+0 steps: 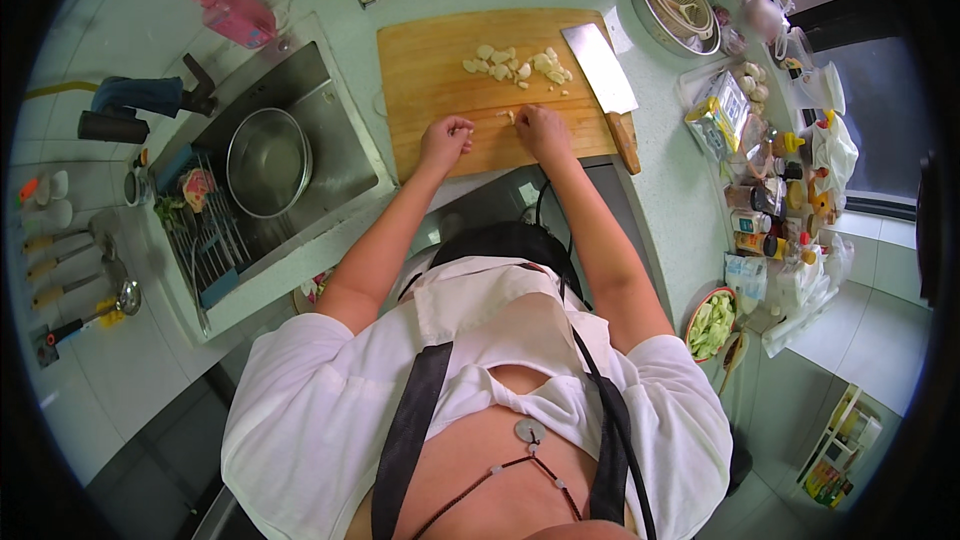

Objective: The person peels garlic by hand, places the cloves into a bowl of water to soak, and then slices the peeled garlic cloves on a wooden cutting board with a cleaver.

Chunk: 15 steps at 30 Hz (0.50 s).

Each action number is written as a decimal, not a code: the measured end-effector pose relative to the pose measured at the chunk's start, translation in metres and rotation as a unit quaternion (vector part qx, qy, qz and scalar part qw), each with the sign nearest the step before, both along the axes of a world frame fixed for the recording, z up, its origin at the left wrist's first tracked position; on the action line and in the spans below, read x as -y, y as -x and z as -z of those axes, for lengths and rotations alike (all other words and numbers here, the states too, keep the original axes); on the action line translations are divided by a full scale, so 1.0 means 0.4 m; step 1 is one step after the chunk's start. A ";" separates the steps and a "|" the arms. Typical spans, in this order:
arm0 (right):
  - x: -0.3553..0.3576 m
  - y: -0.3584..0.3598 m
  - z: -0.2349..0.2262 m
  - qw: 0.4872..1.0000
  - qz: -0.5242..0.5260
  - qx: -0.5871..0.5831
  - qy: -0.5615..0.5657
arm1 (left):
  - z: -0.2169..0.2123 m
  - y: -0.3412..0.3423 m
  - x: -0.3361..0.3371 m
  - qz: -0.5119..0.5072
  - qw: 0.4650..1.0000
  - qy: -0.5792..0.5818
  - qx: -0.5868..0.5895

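A wooden cutting board (420, 70) lies on the counter in front of me. Peeled garlic cloves (500, 62) are spread over its far middle, some looking crushed. My left hand (447, 145) is closed above the board's near left part, fingers curled; what is in them is too small to make out. My right hand (543, 134) is closed too, its fingertips pinched down at the board beside a small pale garlic bit (511, 117); any piece inside them is hidden. A cleaver (603, 70) with a wooden handle lies along the board's right edge, untouched.
At left, a sink (325, 110) holds a metal pot (268, 162) and a dish rack (210, 215). Nested strainers and bowls (680, 10), whole garlic bulbs (752, 82), seasoning bottles (765, 200) and a bowl of chopped green vegetable (712, 324) line the right counter.
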State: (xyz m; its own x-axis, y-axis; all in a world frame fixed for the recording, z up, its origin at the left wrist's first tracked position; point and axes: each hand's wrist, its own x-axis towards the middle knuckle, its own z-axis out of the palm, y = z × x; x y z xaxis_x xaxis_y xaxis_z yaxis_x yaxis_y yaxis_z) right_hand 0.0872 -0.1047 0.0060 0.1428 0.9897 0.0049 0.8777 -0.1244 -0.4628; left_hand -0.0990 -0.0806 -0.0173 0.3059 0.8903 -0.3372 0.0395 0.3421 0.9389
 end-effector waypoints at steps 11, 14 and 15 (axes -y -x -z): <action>-0.002 0.061 -0.006 0.994 0.087 -0.053 -0.039 | -0.006 0.067 0.005 -0.001 1.000 0.003 -0.002; -0.011 0.077 -0.007 0.996 0.064 -0.040 -0.038 | -0.009 0.082 0.010 -0.004 1.000 0.011 -0.004; -0.014 0.080 -0.004 0.995 0.074 -0.049 -0.034 | -0.013 0.087 0.010 -0.003 1.000 0.012 -0.006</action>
State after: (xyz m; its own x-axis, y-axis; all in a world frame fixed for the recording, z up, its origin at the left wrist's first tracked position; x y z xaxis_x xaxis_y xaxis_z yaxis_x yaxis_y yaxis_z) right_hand 0.0552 -0.0990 0.0077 0.2904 0.9556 0.0506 0.8026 -0.2144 -0.5567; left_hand -0.1338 -0.0846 -0.0121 0.2970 0.8836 -0.3620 0.0484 0.3646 0.9299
